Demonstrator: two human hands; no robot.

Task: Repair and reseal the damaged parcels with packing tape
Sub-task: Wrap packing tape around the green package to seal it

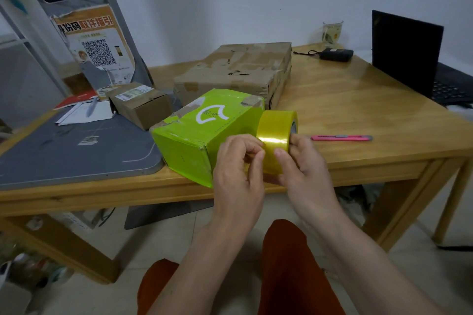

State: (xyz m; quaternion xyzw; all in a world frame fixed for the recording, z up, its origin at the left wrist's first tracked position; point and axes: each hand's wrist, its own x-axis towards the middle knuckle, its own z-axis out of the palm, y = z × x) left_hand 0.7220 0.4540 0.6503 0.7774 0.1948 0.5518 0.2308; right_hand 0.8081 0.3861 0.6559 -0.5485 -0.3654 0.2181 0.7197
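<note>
Nearest the camera, above the lap and just off the table (358, 100) edge, both hands work a tape roll (275, 135). Right hand (304, 174) grips the roll, thumb on the outer face, fingers curled round its far side. Left hand (238, 174) has thumb and forefinger pinched together at the roll's near face, likely picking at the tape end; whether a free end is lifted cannot be told.

Step in hand looks like finding and peeling the tape start, before any sealing. Next move likely calls for pulling a length free and laying it over a torn seam.

Just behind the hands a green box (204, 133) sits at the table edge, corners scuffed to bare card. Pink cutter (341, 138) lies right of the roll, on the table. Further back left, a small brown box (140, 105); behind the green one, a big brown box (235, 71) with a worn top. Laptop (409, 59) at far right.
</note>
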